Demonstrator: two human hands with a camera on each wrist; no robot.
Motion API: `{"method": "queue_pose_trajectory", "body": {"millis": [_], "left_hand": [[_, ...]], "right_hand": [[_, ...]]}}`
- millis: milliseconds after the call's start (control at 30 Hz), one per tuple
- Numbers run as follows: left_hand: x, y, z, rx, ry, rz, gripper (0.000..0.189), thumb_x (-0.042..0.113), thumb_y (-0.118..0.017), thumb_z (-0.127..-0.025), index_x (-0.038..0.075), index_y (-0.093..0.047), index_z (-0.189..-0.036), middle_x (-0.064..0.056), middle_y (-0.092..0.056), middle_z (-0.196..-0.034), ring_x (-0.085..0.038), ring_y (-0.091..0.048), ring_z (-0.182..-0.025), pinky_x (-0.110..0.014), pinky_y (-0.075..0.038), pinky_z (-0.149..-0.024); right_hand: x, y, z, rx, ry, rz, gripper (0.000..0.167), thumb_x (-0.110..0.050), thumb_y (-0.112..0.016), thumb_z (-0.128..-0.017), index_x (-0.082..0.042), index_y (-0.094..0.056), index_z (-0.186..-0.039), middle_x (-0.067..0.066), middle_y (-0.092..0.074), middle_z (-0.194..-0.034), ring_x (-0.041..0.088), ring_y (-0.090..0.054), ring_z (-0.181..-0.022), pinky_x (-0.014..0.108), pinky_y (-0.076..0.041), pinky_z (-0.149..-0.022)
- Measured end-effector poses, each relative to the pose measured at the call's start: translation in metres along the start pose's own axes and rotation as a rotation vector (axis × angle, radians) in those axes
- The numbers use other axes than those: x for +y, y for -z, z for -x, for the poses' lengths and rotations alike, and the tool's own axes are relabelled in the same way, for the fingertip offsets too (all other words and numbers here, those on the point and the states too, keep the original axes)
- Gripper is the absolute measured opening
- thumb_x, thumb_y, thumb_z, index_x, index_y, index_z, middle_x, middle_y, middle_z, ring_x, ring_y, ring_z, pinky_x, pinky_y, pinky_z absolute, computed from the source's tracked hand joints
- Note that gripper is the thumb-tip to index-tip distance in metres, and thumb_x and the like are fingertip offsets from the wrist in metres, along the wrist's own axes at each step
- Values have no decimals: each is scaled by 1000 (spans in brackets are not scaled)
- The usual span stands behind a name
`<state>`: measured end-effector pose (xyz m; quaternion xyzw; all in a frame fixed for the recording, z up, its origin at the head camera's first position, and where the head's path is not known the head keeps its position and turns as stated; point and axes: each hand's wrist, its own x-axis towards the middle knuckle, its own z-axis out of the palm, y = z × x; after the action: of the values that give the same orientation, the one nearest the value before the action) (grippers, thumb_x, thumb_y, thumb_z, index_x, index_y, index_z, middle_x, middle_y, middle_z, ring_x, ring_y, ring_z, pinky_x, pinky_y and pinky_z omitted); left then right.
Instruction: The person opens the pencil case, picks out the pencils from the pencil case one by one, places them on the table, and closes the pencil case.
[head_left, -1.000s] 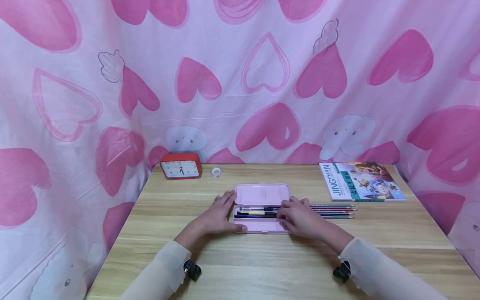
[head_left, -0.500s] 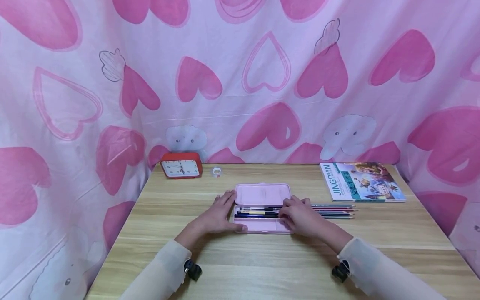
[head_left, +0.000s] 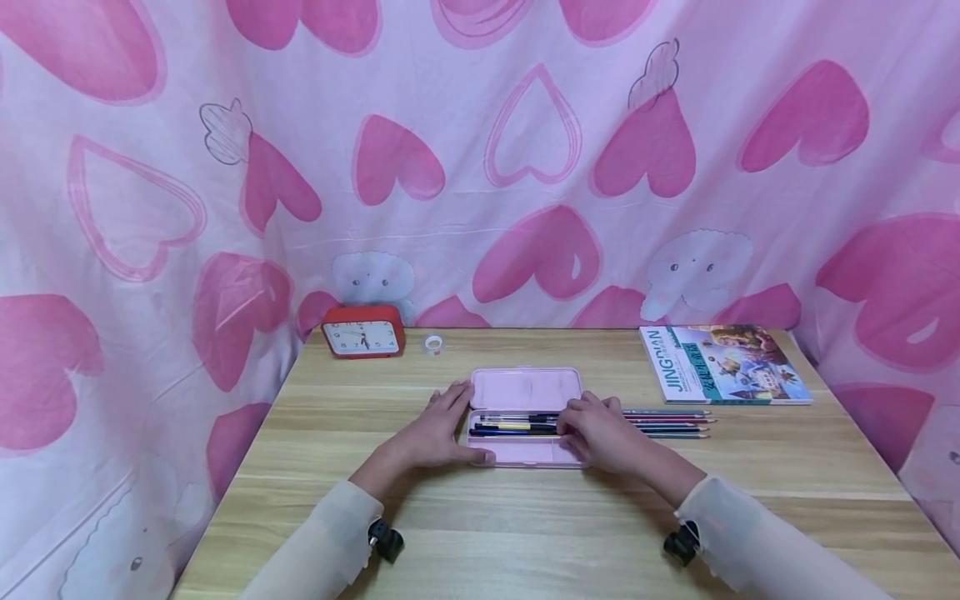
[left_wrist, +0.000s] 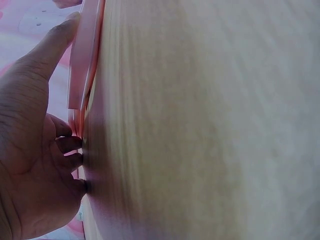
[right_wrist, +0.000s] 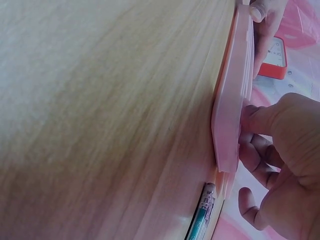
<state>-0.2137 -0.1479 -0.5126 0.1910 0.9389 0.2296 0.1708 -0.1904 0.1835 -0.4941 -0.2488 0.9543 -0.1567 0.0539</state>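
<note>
An opened pink pencil case (head_left: 517,452) lies on the table with its lid (head_left: 517,388) laid back. Several pens (head_left: 510,428), mostly dark and one with a yellow part, lie in its rear compartment. My left hand (head_left: 433,432) spans the case's left end, thumb on the front rim and fingers at the side. At the right end, my right hand (head_left: 603,435) has its bent fingertips inside the case over the pens' right ends. I cannot tell whether they pinch a pen. Several pencils (head_left: 678,422) lie on the table just right of the case, partly behind that hand.
A red alarm clock (head_left: 363,332) stands at the back left, with a small roll of white tape (head_left: 433,342) beside it. A picture book (head_left: 726,364) lies at the back right. Behind the wooden table (head_left: 480,533) hangs a pink heart-print curtain (head_left: 420,225).
My right hand has shifted very slightly to the right at the case's right end. The left hand, the case and the pencils have stayed in place.
</note>
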Motion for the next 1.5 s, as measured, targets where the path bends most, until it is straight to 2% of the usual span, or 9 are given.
{"method": "queue_pose_trajectory", "body": {"millis": [233, 433, 800, 1100, 1500], "left_hand": [[0, 0, 0, -3, -5, 3, 138, 86, -80, -77, 22, -13, -180, -3, -10, -189, -31, -9, -176, -57, -9, -143], [0, 0, 0, -1, -12, -3, 138, 85, -80, -78, 21, -13, -180, -2, -10, -189, -30, -9, -176, -56, -8, -143], [-1, -1, 0, -2, -14, 8, 138, 86, -80, -78, 21, -14, -180, -3, -11, -189, -30, -8, -176, -57, -8, -143], [-2, -1, -1, 3, -22, 7, 138, 86, -80, -78, 20, -14, -180, -4, -11, -189, -30, -8, -176, -57, -8, -143], [-3, -2, -2, 4, -23, -1, 138, 87, -79, -78, 20, -14, -180, -3, -11, -189, -29, -9, -176, -56, -7, -143]], "right_hand": [[0, 1, 1, 3, 0, -9, 14, -18, -84, -100, -26, -84, -110, -12, -72, -108, 14, -54, -108, 46, -41, -95], [0, 7, 3, 16, 9, -26, 18, -14, -86, -97, -27, -85, -110, -14, -70, -106, 15, -54, -108, 48, -41, -98], [0, 15, 6, 82, 68, -8, 16, -17, -87, -97, -26, -85, -111, -14, -70, -107, 14, -54, -107, 46, -38, -95], [6, 23, 8, 146, 85, -10, 18, -14, -86, -97, -25, -84, -112, -12, -71, -109, 14, -53, -106, 45, -36, -93], [13, 32, 13, 247, 93, -27, 17, -14, -88, -94, -27, -82, -103, -14, -68, -103, 14, -51, -103, 49, -35, -96]]}}
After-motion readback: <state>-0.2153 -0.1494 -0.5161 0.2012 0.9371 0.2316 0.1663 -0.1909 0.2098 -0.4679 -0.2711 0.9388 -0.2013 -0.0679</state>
